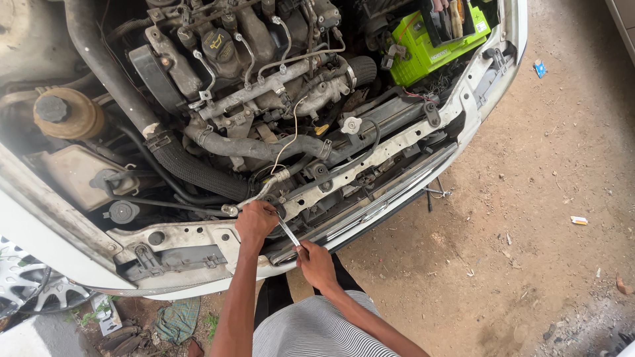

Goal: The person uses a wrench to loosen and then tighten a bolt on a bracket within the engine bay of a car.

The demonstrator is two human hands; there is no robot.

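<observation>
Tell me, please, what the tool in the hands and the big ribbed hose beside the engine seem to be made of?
The wrench, held by the left hand and the right hand, looks like bare polished steel: silvery, with bright glints. The ribbed hose looks like black rubber or soft plastic: matt, dusty, corrugated and bent in a curve.

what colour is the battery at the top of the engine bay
Bright lime green battery, with dark parts on top; the head view shows it.

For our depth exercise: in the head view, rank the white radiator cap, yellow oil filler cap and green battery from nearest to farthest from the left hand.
From the left hand:
1. White radiator cap, centre, by the front crossmember.
2. Yellow oil filler cap, atop the engine.
3. Green battery, far upper right corner.
</observation>
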